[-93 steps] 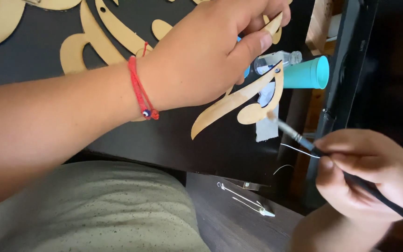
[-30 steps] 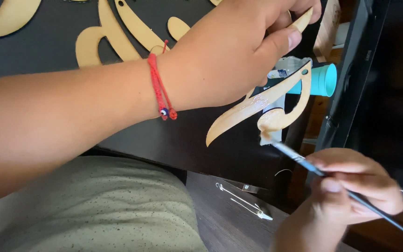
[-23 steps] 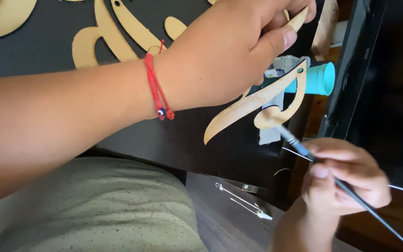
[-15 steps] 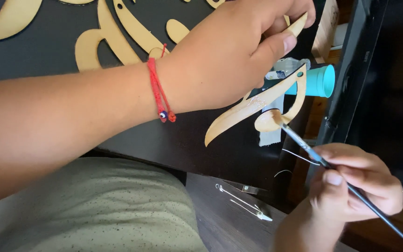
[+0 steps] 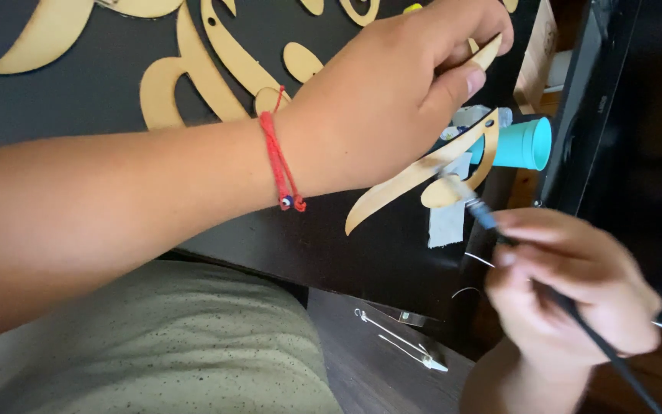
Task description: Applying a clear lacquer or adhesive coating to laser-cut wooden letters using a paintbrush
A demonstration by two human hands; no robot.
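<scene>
Nearest the camera, a rounded cushion (image 5: 155,345) of speckled olive fabric fills the lower left, and beside it on the dark wood-grain tabletop (image 5: 362,376) lies a thin metal pin (image 5: 400,349) with a pointed, shiny tip.

At lower right, the right hand (image 5: 568,291) is blurred; its fingers are closed in a pen-like pinch on a slim paintbrush (image 5: 530,268) with a black handle and a metal ferrule. The brush tip touches the lower rounded lobe of a wooden cutout (image 5: 423,180).

The cutout is thin, flat, pale plywood, cut in sweeping curves with a long tapering tail and a small drilled hole near its upper bend. The left hand (image 5: 392,100) holds it up in the air, thumb and fingers clamped on its upper end. A red knotted cord bracelet (image 5: 281,165) with a small bead circles that wrist.

Behind the cutout sit a smooth turquoise cup (image 5: 522,144) and a grey strip of tape (image 5: 447,218). Farther back, similar curved wooden pieces (image 5: 208,54) lie flat on a matte black board (image 5: 78,107).
</scene>
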